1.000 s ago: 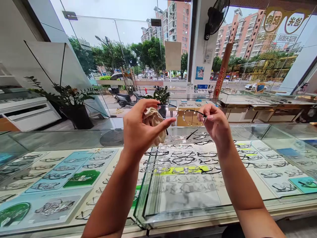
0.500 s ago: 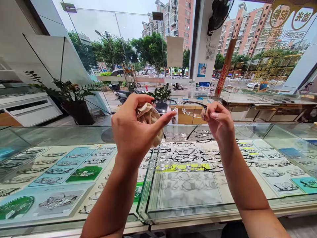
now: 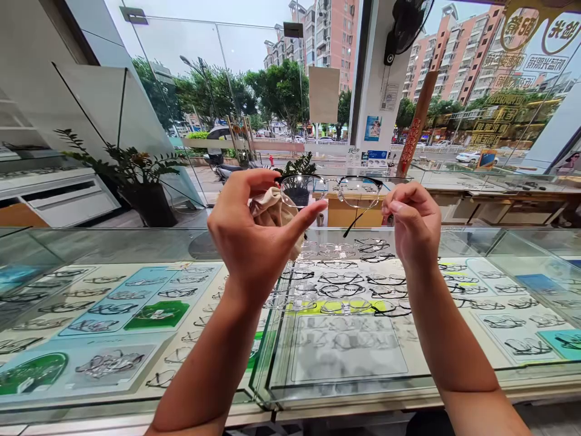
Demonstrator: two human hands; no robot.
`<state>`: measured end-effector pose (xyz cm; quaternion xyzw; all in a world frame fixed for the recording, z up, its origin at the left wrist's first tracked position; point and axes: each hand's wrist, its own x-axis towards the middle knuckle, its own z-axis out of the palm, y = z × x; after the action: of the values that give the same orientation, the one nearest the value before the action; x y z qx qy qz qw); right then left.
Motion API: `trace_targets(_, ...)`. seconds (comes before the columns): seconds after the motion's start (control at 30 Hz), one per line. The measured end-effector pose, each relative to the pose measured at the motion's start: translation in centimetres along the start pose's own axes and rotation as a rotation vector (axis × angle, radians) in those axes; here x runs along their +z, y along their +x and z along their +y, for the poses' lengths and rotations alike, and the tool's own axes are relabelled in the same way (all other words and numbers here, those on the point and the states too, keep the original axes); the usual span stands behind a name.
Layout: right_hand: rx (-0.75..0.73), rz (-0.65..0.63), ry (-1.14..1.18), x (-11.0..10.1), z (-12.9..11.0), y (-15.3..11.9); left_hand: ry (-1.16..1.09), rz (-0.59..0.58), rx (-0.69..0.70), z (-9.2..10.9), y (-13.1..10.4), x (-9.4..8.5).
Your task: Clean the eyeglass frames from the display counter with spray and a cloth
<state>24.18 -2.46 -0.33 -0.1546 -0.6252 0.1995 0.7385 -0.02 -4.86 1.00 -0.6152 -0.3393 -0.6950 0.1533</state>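
My left hand (image 3: 249, 233) holds a pair of glasses (image 3: 338, 180) by its left end, along with a beige cloth (image 3: 272, 209) bunched against the palm. The glasses have a dark upper rim and clear lenses and are raised above the glass counter. One dark temple hangs down below the right lens. Just right of the frame is my right hand (image 3: 415, 221), apart from it, with fingertips pinched together; whether anything small is between them is too small to tell.
Below the hands, a glass display case (image 3: 349, 387) holds rows of glasses (image 3: 340, 278). A green tray (image 3: 157, 315) lies at the left. Beyond stand a potted plant (image 3: 147, 203), a fan (image 3: 411, 21) and large windows.
My right hand has let go of the right end of the glasses and moved a little to the right. My left hand still holds glasses and cloth.
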Motion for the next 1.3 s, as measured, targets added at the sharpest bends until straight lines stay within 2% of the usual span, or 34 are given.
trace_targets(0.2,-0.008,-0.026,-0.008,0.1,-0.1,-0.2,-0.013,0.033,0.038,0.2,-0.1,0.4)
trace_targets(0.4,-0.111,-0.004,-0.079,0.6,-0.6,-0.2,-0.036,0.025,0.031,0.0,-0.2,0.9)
trace_targets(0.73,-0.094,0.034,-0.122,0.9,-1.2,-0.3,-0.095,-0.003,-0.012,-0.5,-0.4,1.7)
trace_targets(1.0,-0.075,0.016,0.020,0.7,-1.0,-0.3,-0.124,-0.015,-0.025,-0.3,-0.4,1.5)
trace_targets(1.3,-0.013,0.050,-0.034,0.6,-0.9,-0.4,-0.123,-0.011,-0.043,-0.1,-0.5,1.6)
